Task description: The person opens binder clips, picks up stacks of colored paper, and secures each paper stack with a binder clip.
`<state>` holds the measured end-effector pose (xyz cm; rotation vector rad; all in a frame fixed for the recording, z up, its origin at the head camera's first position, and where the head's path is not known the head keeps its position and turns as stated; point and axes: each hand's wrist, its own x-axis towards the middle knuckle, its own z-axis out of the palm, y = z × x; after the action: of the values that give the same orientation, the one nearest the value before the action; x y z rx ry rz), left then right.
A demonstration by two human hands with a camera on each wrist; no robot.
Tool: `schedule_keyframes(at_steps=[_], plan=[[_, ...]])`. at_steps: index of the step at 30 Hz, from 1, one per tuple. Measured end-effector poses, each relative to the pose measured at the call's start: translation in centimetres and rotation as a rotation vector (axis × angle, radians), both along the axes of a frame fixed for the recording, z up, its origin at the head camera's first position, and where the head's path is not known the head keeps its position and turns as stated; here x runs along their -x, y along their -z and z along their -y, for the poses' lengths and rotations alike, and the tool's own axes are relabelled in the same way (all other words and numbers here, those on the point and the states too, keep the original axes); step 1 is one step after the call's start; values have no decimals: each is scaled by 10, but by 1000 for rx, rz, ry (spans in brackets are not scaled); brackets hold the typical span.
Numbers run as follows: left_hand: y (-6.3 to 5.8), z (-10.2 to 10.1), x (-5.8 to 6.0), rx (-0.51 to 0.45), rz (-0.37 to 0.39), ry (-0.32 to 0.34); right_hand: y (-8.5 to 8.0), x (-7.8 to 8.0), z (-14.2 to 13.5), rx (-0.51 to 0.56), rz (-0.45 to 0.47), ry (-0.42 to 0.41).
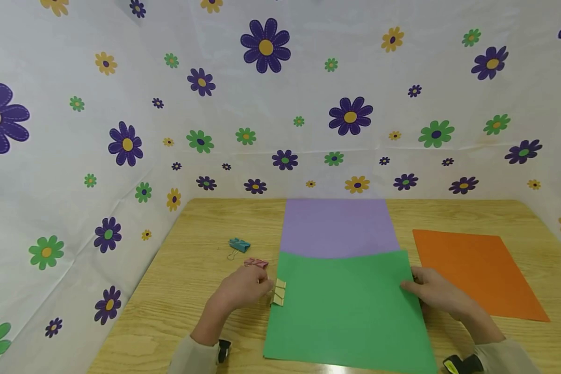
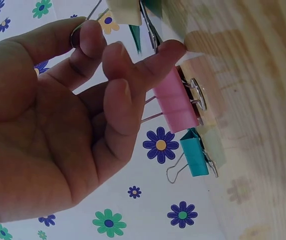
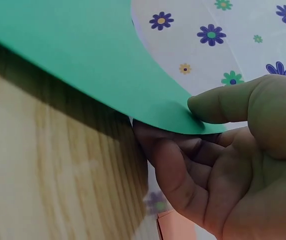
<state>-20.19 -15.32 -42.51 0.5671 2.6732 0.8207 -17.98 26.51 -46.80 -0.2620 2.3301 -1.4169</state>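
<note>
A pale yellow binder clip (image 1: 279,292) sits on the left edge of a green sheet (image 1: 346,311). My left hand (image 1: 243,288) is at this clip; the left wrist view has the thumb and a fingertip at its two splayed wire handles, the other fingers curled. My right hand (image 1: 437,291) pinches the green sheet's right edge, thumb on top and curled fingers beneath. In the right wrist view that edge bows up off the wood. Just beyond the left hand lies a pink binder clip (image 2: 175,105), with a teal binder clip (image 2: 194,155) farther back.
A purple sheet (image 1: 338,228) lies behind the green one, partly covered by it. An orange sheet (image 1: 477,275) rests at the right of the wooden table (image 1: 168,306). White flowered cloth (image 1: 304,93) hangs behind and at both sides.
</note>
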Motion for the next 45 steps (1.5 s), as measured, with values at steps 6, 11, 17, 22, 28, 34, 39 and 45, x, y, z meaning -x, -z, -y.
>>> schedule_keyframes(at_steps=[6, 11, 17, 22, 28, 34, 39, 45], plan=[[-1, -2, -3, 0, -16, -16, 1, -1, 1, -51, -37, -5], [1, -4, -2, 16, -31, -20, 2, -2, 1, -101, -84, 5], [3, -5, -2, 38, -35, -45, -1, -3, 3, -127, -58, 52], [2, -6, -2, 58, -18, -72, -3, -4, 5, -148, -84, 61], [2, -7, -3, 60, -22, -72, -2, -5, 5, -165, -118, 54], [3, -7, -4, 70, -20, -87, -2, -5, 6, -205, -139, 61], [3, -7, -4, 72, -9, -95, -1, -4, 6, -234, -158, 69], [3, -7, -3, 95, -5, -110, 0, -3, 6, -277, -191, 69]])
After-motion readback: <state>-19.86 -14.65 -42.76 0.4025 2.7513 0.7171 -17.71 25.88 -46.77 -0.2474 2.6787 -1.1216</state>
